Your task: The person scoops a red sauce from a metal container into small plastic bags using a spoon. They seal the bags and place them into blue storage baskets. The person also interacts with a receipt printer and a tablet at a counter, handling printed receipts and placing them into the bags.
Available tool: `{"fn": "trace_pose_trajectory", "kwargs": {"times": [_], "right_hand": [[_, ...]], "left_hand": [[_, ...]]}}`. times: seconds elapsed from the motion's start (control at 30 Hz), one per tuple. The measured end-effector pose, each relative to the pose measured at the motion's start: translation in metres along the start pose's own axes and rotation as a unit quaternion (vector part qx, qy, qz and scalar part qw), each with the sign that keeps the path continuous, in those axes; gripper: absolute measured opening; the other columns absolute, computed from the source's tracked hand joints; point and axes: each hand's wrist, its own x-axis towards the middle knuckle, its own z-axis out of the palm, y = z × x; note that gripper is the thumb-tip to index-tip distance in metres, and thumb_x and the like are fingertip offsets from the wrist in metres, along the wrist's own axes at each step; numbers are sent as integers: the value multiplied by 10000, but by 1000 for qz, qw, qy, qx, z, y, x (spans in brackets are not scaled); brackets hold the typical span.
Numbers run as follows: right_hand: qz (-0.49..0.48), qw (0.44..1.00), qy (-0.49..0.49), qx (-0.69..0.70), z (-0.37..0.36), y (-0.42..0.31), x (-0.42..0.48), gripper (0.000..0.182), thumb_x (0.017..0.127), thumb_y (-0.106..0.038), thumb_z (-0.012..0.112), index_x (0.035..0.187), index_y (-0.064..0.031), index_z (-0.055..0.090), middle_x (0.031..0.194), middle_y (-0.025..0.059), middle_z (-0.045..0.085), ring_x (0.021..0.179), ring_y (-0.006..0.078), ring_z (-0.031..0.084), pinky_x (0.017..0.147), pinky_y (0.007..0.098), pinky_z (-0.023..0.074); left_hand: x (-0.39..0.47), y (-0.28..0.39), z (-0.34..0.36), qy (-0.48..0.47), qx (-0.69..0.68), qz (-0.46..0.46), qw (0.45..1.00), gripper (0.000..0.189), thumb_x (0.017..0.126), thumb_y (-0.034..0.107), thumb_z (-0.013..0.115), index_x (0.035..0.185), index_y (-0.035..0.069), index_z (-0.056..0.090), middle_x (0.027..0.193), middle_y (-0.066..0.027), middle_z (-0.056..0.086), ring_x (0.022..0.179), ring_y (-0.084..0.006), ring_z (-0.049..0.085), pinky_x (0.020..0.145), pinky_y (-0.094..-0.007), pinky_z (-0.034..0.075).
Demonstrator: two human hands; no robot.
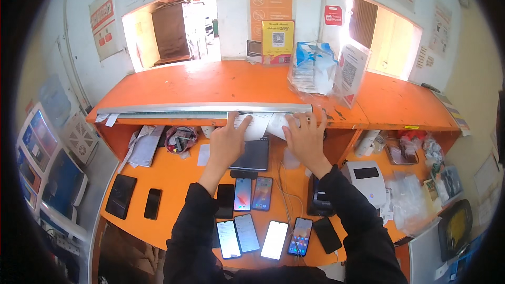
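A long metal rail point(205, 107) runs along the front edge of the orange upper shelf point(236, 79). Paper slips point(256, 125) hang down from it at the middle, and a second white paper point(277, 124) hangs beside them. My left hand point(229, 140) touches the slips at the rail, its fingers partly spread. At the rail's right end, my right hand point(305, 138) has its fingers bent over the edge by the second paper; whether it pinches the paper is unclear. Below lie several smartphones, among them one with a white lit screen point(274, 240), and a dark tablet or folder point(252, 156).
A black tablet point(121, 196) and a phone point(153, 204) lie at the left of the desk. To the right stand a white label printer point(365, 181) and plastic bags point(408, 201). A stack of packets point(313, 69) and an acrylic sign point(352, 73) occupy the shelf. Cables cross the desk.
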Motion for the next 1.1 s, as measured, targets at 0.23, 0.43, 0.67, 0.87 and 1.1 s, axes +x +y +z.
{"fn": "trace_pose_trajectory", "kwargs": {"times": [0.23,0.43,0.67,0.87,1.1], "right_hand": [[7,1000,-11,21,-4,5,-5,322,840,-269,634,1113,-99,616,1077,42,575,1057,250,514,1087,629,172],[15,1000,-11,-15,-8,5,-7,370,850,-300,619,1161,-99,603,1170,73,544,1153,281,450,1056,603,202],[64,991,10,119,-60,-19,-33,485,884,-285,618,1318,-97,513,1170,125,510,1160,319,433,1033,564,261],[253,715,-284,586,-79,-132,-153,365,887,-243,685,1163,-15,612,1030,128,691,941,208,659,820,310,495],[238,653,-469,545,-33,-152,-204,247,918,-254,657,1040,-40,673,871,106,701,799,186,666,738,300,499]], "left_hand": [[-5,2,-4,13,-80,-5,997,518,732,65,606,1238,174,582,1252,-76,547,642,-295,651,602,-391,520],[4,6,1,15,-177,47,983,509,757,60,554,1260,136,555,1287,-23,567,778,-320,663,668,-413,531],[-55,24,5,152,-340,-116,921,332,976,214,444,1265,80,536,1064,-143,631,809,-324,652,738,-366,510],[-197,96,-3,-32,-522,-317,792,300,1040,243,389,1156,31,567,964,-118,652,798,-210,635,731,-315,489],[-298,77,-17,-151,-573,-496,635,172,975,137,575,1023,-15,641,840,-60,657,777,-104,610,698,-229,490]]}}
